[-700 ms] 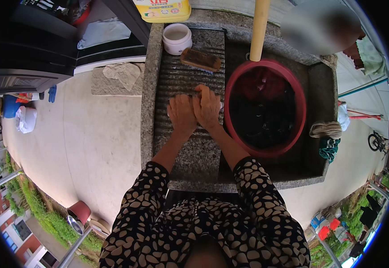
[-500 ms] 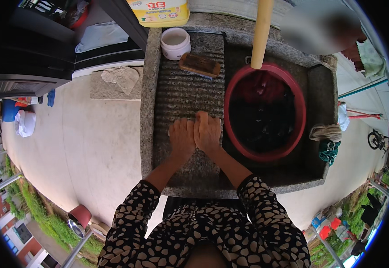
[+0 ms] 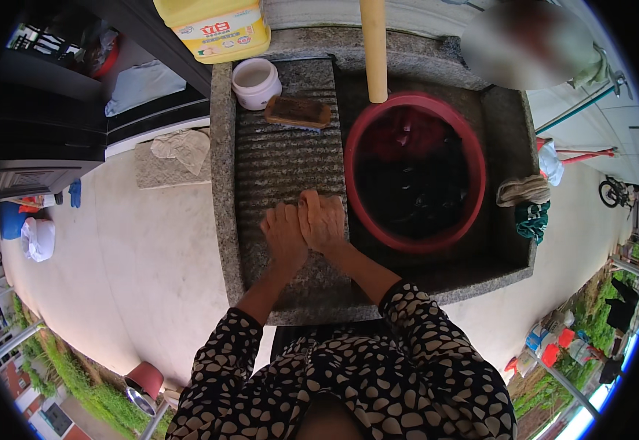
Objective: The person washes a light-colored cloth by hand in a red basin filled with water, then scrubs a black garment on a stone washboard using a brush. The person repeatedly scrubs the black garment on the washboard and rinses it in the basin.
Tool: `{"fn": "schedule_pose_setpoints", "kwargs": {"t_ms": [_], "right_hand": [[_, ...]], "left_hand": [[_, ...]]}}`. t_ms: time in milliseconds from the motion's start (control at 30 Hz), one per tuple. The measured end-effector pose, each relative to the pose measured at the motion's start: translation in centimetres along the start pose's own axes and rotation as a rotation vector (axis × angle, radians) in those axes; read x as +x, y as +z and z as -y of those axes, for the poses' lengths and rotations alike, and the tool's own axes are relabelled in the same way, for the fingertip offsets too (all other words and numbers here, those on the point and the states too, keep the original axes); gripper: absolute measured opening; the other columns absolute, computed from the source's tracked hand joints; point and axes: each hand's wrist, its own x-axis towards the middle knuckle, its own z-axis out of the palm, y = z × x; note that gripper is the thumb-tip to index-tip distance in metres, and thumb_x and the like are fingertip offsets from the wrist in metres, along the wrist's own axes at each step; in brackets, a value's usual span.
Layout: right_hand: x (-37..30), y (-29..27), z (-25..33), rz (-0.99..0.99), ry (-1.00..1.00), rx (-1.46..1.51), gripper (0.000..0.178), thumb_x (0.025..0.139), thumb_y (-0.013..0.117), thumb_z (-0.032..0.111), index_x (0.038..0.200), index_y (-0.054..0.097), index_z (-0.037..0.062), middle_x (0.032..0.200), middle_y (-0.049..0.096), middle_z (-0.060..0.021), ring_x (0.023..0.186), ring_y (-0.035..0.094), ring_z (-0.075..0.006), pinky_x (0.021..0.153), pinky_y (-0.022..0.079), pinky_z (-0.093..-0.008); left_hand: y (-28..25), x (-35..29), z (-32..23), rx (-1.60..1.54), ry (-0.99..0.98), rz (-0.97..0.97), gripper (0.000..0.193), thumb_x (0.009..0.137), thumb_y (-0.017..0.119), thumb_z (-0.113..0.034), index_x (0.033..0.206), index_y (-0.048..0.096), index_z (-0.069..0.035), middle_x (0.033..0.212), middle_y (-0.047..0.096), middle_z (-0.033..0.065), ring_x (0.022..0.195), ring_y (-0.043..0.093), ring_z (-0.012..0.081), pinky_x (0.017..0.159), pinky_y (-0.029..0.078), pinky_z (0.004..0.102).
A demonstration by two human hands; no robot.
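Note:
My left hand [image 3: 284, 236] and my right hand [image 3: 324, 223] press side by side on the ridged stone washboard [image 3: 283, 165]. Both sets of fingers are curled and closed; whatever lies under them is hidden. To the right, in the stone sink's basin, stands a red plastic tub [image 3: 479, 172] of dark water, with reddish and black cloth-like shapes in it. Beyond my hands a wooden scrubbing brush [image 3: 297, 111] rests bristles down on the ridges. A round white open jar [image 3: 256, 84] stands behind it at the board's far left corner.
A yellow jug of detergent [image 3: 220, 33] stands past the far left corner. A pale pole [image 3: 373, 51] reaches over the sink's back edge toward the tub. Beige cloth [image 3: 521, 190] and green cloth [image 3: 532, 221] hang over the right rim [image 3: 527, 147]. A stone step [image 3: 169, 172] lies left.
The whole view has shifted and tilted slightly, moving the sink leftward in the picture. Both hands remain closed together on the washboard, with only a slight shift over the ridges.

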Motion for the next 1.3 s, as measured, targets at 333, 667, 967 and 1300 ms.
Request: {"fn": "schedule_pose_setpoints", "kwargs": {"t_ms": [333, 667, 967, 1300], "right_hand": [[1.5, -0.5, -0.5, -0.022, 0.075, 0.122, 0.015, 0.086, 0.058, 0.017, 0.097, 0.055, 0.0058, 0.076, 0.061, -0.0093, 0.062, 0.054, -0.0246, 0.063, 0.039, -0.0391], [10.2, 2.5, -3.8, -0.263, 0.012, -0.203, 0.015, 0.088, 0.058, 0.019, 0.094, 0.051, 0.0065, 0.062, 0.059, -0.0083, 0.063, 0.059, -0.0253, 0.061, 0.044, -0.0417], [-1.1, -0.4, -1.2, -0.025, -0.094, -0.092, 0.011, 0.081, 0.063, 0.011, 0.087, 0.053, 0.0079, 0.058, 0.054, -0.0057, 0.050, 0.054, -0.0202, 0.043, 0.037, -0.0335], [6.6, 0.9, -4.3, 0.038, 0.130, -0.137, 0.037, 0.079, 0.067, 0.032, 0.106, 0.056, 0.0102, 0.115, 0.053, -0.0093, 0.107, 0.046, -0.0296, 0.087, 0.034, -0.0441]], "left_hand": [[-0.5, 2.0, -0.1, -0.058, -0.062, -0.009, 0.027, 0.085, 0.063, -0.021, 0.101, 0.047, -0.005, 0.099, 0.046, 0.0123, 0.096, 0.044, 0.0311, 0.085, 0.033, 0.0448], [0.9, 10.7, 2.0, 0.138, 0.022, -0.102, 0.033, 0.092, 0.057, -0.022, 0.116, 0.046, -0.004, 0.112, 0.043, 0.0166, 0.099, 0.043, 0.0346, 0.085, 0.032, 0.0497], [-1.0, -1.7, -0.3, -0.066, 0.046, 0.085, 0.035, 0.089, 0.059, -0.018, 0.118, 0.045, -0.003, 0.109, 0.044, 0.0156, 0.101, 0.042, 0.0334, 0.085, 0.032, 0.0470], [-0.1, 6.0, 1.6, 0.005, -0.207, -0.060, 0.033, 0.090, 0.059, -0.025, 0.111, 0.048, -0.002, 0.103, 0.045, 0.0154, 0.097, 0.043, 0.0330, 0.086, 0.032, 0.0469]]}}
